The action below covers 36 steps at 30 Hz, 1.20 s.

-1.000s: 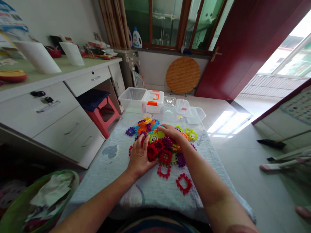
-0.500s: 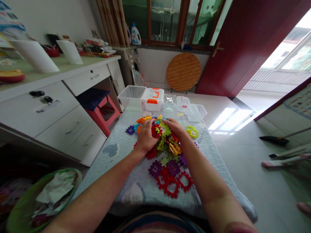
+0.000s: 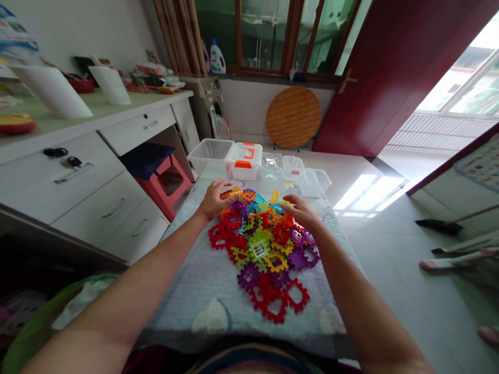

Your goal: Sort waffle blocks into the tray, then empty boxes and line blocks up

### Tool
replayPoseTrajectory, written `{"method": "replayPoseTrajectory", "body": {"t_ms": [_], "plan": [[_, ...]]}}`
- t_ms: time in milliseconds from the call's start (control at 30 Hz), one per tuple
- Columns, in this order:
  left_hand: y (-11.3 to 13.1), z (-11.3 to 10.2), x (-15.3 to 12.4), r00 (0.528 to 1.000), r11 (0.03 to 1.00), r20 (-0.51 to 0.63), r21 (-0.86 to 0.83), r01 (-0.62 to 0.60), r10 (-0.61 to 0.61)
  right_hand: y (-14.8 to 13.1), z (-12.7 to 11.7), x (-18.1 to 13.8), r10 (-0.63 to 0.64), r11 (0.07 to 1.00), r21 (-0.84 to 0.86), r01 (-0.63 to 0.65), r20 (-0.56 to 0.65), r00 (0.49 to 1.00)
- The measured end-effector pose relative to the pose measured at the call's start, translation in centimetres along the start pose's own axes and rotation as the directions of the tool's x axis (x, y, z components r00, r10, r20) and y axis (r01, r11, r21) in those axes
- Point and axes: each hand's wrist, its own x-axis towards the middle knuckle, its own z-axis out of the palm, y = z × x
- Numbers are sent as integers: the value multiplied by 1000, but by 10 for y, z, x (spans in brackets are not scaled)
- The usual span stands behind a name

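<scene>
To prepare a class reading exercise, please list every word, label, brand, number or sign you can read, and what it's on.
No text is readable.
Bottle by the window: label too small and blurred.
Blue-and-white package, upper left: markings too blurred.
Plastic pieces: no lettering discernible.

Daylight is streaming through the window (image 3: 463, 72) at right, washing out to white and leaving glare on the floor (image 3: 360, 195). The lower left is lying in shadow. Wide-angle distortion is tilting the white rolls (image 3: 52, 93) at left.
</scene>
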Motion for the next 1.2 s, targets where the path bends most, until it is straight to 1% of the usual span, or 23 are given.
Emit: {"method": "replayPoseTrajectory", "body": {"t_ms": [33,100,200,267,333,400,467,533,600,667,700,733,767,800,833,867,900,967,1033,1067,1100,1133,1200], "plan": [[-5,3,10,999,999,17,13,38,-38,-4,7,-3,-22,997,-69,23,13,1000],[-12,10,26,984,993,133,25,113,-116,-14,24,-8,-83,976,-195,93,63,995],[-17,18,33,943,993,313,-3,122,-115,-28,46,-14,-168,921,-329,207,141,976],[-17,18,26,924,994,374,-30,101,-83,-34,54,-15,-237,911,-299,286,187,953],[-14,13,10,902,995,427,-50,90,-60,-38,56,-15,-316,915,-179,361,236,919],[-9,3,-8,873,995,486,-59,75,-37,-41,55,-16,-358,919,-64,388,272,893],[-5,-9,-26,858,997,513,-50,50,-18,-43,50,-18,-361,924,-14,381,290,886],[-1,-19,-43,862,999,507,-42,23,1,-41,41,-23,-360,926,-11,377,271,893],[3,-26,-61,880,1000,473,-17,-24,29,-35,29,-29,-348,932,-32,360,195,917],[11,-27,-81,932,993,358,83,-89,54,-22,17,-34,-298,949,-87,304,77,951],[18,-25,-92,962,979,263,165,-117,70,-15,13,-37,-265,956,-127,266,26,964],[27,-22,-104,979,961,179,237,-144,102,-8,10,-39,-231,959,-169,227,-8,973],[37,-17,-117,973,940,160,270,-206,168,-1,10,-40,-201,959,-208,192,-23,979],[50,-12,-129,947,914,191,268,-304,259,4,12,-41,-176,956,-242,166,-22,984],[63,-5,-140,899,876,243,236,-420,365,7,16,-42,-162,951,-270,153,-11,987],[77,3,-151,826,824,309,181,-537,471,8,22,-42,-159,944,-291,155,9,987],[89,11,-160,739,763,376,115,-637,560,7,28,-42,-170,939,-298,172,35,985],[109,30,-172,567,635,454,3,-772,687,-2,38,-42,-217,933,-268,240,110,970],[119,46,-176,466,536,450,-34,-844,762,-13,44,-38,-281,927,-199,319,196,939],[120,53,-176,445,513,455,-30,-858,771,-19,45,-34,-313,922,-165,351,221,924],[120,58,-174,441,502,453,-18,-865,775,-23,44,-28,-339,916,-144,375,225,914],[119,61,-171,447,501,453,0,-865,771,-27,44,-20,-356,911,-139,388,208,911],[116,63,-166,478,514,443,45,-856,758,-33,43,3,-354,911,-169,377,149,923]]}}
